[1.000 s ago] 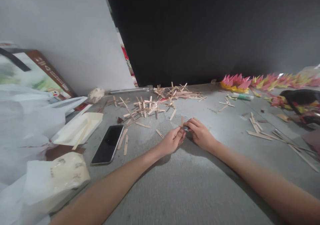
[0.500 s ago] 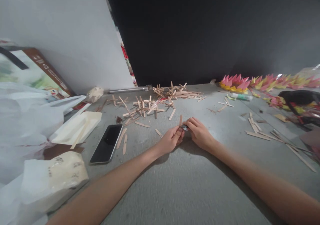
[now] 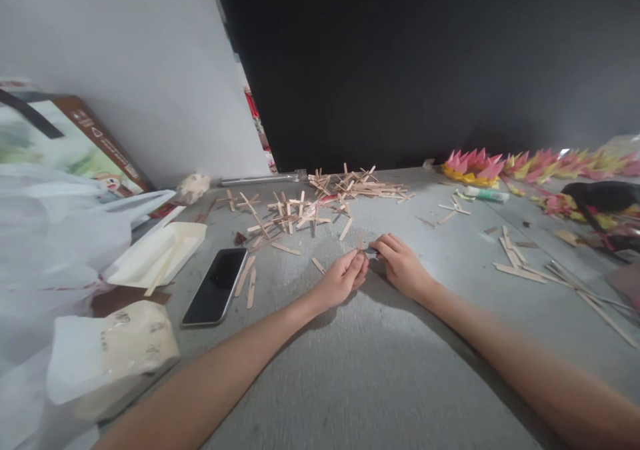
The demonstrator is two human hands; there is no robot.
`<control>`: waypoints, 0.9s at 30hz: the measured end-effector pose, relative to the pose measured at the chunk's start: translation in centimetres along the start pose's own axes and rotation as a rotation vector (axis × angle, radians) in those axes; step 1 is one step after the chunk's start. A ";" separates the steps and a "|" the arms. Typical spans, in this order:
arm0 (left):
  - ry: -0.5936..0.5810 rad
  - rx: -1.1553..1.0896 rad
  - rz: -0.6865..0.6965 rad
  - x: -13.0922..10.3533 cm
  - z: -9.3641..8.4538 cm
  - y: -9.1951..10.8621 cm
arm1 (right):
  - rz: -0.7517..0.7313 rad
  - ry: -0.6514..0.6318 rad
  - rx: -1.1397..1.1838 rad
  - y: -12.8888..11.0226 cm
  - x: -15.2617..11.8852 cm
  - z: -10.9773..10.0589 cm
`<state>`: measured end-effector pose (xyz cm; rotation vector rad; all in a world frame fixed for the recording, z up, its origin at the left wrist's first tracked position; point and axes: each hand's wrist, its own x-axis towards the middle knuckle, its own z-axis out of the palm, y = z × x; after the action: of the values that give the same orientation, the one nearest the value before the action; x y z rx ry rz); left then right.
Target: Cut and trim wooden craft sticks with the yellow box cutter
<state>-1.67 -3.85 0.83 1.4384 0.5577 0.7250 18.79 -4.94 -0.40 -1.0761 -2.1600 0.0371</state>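
1. Head cam view: both hands meet in the middle of the grey worktop (image 3: 350,383). The left hand (image 3: 343,280) and right hand (image 3: 403,263) are fingertip to fingertip.

2. Left grip is pinched nearly closed on a small wooden stick (image 3: 361,242). It's blurred right now, so I can only just make out its top end poking up above the fingers.

3. Right grip is curled tight around something small and dark (image 3: 371,251), held right up against the stick. Can't tell what it is; too tiny.

4. What changed: a second ago the stick stood clear and sharp above the left fingers, now it's smeared and looks lower. The hands themselves have barely shifted, so my guess is the stick is being worked on in place, not moved anywhere.

5. Around them: a loose stick (image 3: 319,265) lies just to the left of the left hand, and a big pile of sticks (image 3: 320,203) sits further back.

6. A phone (image 3: 216,287) lies face up on the left, with a white tray (image 3: 157,253) beyond it.

7. Pink and yellow paper flowers (image 3: 475,165) line the far right, with a glue stick (image 3: 484,195) just in front of them.
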 end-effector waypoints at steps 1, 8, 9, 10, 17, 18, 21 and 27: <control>0.003 0.004 0.010 0.0 0.0 0.0 | 0.003 0.003 0.004 0.0 0.0 0.0; -0.003 0.067 -0.001 -0.1 0.0 0.0 | -0.027 -0.005 0.040 0.0 0.1 0.1; -0.002 0.060 -0.002 -0.1 -0.1 0.0 | -0.022 -0.004 0.035 0.0 0.1 0.1; -0.002 0.049 -0.002 -0.1 -0.2 -0.1 | -0.016 0.000 0.028 0.0 0.1 0.0; -0.009 0.077 0.000 0.0 -0.5 -0.6 | -0.016 -0.006 -0.008 0.1 0.0 0.0; -0.008 0.082 0.001 0.0 -0.5 -0.6 | -0.017 -0.005 -0.009 0.1 -0.1 0.0; 0.008 0.084 0.007 0.0 -0.6 -0.5 | -0.005 0.000 -0.018 0.1 -0.1 0.1; -0.019 0.129 0.008 0.0 -0.6 -0.3 | -0.016 0.008 -0.049 -0.2 -0.1 0.0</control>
<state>-2.12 -3.44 0.47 1.5666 0.5933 0.6917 18.71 -5.17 -0.42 -1.0851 -2.1722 -0.0277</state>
